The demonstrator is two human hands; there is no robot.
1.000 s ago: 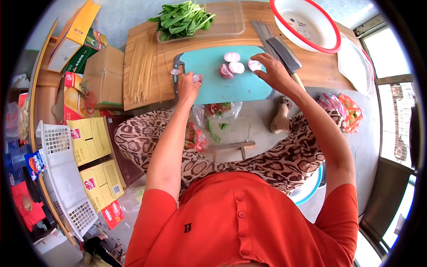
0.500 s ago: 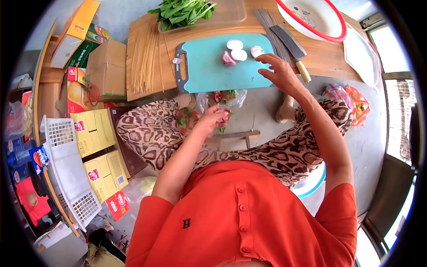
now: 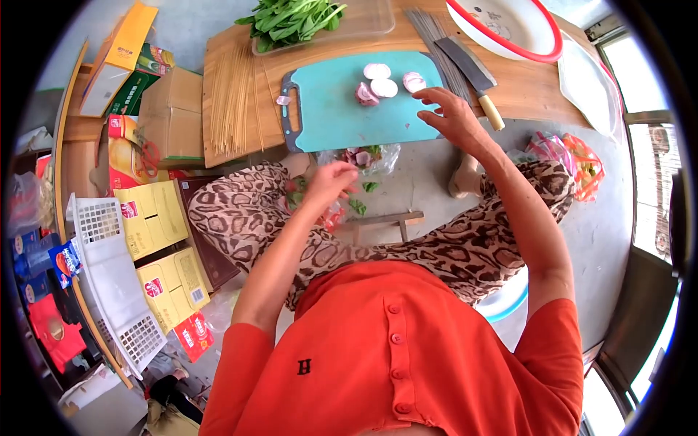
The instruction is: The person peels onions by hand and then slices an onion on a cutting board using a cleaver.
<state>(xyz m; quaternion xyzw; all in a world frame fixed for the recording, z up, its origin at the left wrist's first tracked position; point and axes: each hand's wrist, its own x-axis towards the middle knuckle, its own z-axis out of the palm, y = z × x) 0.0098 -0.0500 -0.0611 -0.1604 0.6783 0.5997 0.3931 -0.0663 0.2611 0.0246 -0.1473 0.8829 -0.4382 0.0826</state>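
Note:
My right hand [image 3: 452, 114] is over the right side of the turquoise cutting board [image 3: 342, 120], open, thumb and fingers apart. Just beyond its fingertips lies a cut red onion piece [image 3: 414, 82]. Left of that, more onion pieces [image 3: 379, 88] sit together, white cut faces up. By the board's handle is a small onion scrap [image 3: 283, 100]. Below the near edge of the table, my left hand [image 3: 331, 183] is open and appears to hold nothing. Beside it a clear plastic bag [image 3: 390, 158] holds onion peelings [image 3: 361, 156] and green scraps.
A cleaver [image 3: 469, 65] rests on metal skewers [image 3: 438, 57] right of the board. Bamboo skewers [image 3: 234, 102] lie to its left. Leafy greens [image 3: 294, 20] fill a plastic tub behind. A red-rimmed basin [image 3: 534, 52] stands back right; a small wooden stool [image 3: 385, 218] is between my legs.
My left hand has let go of an onion peeling, which now appears in the bag, and has drawn slightly left. My right hand stays near the onion.

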